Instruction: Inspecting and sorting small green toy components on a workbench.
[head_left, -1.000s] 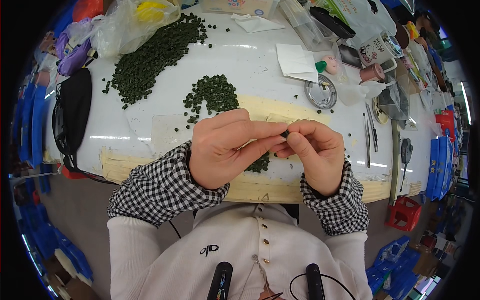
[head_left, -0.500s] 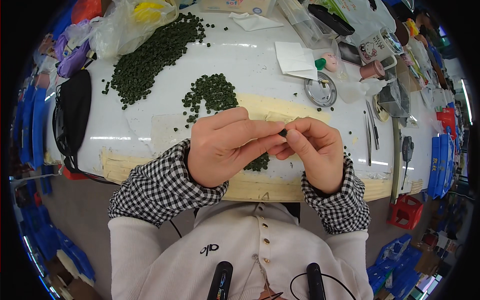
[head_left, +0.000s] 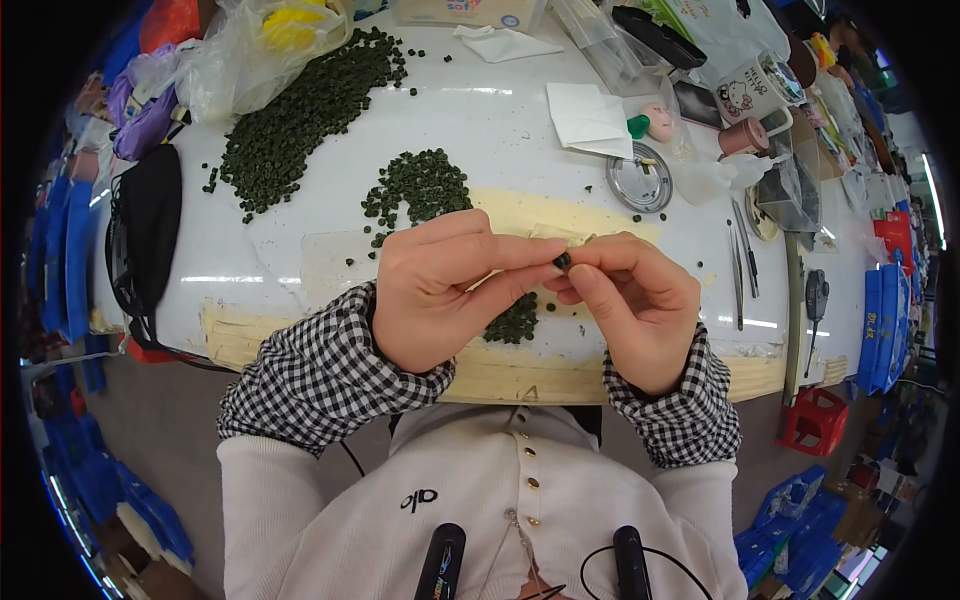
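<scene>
Between my fingertips is a small dark green, nearly black piece point(head_left: 562, 261), pinched from both sides above the table. My left hand point(head_left: 445, 285) is closed, thumb and forefinger pressed on it from the left. My right hand point(head_left: 635, 305) meets it from the right, thumb and forefinger at the piece and the other fingers curled in. Beneath and beside my hands lies a small group of similar pieces point(head_left: 513, 322). A mid-sized pile of the same pieces point(head_left: 425, 182) sits just beyond my left hand, and a much larger heap point(head_left: 300, 120) spreads at the far left.
The white table point(head_left: 490, 130) has masking tape point(head_left: 500, 380) along its near edge. To the right are a round metal lid point(head_left: 640, 182), tweezers point(head_left: 738, 275), a thread spool point(head_left: 745, 137) and a mug point(head_left: 750, 95). White tissue point(head_left: 588, 115) lies behind; a black face mask point(head_left: 148, 235) is left.
My fingertips have shifted slightly left, and the pinched piece now shows more between them. My right hand's fingers have drawn back a little and straightened.
</scene>
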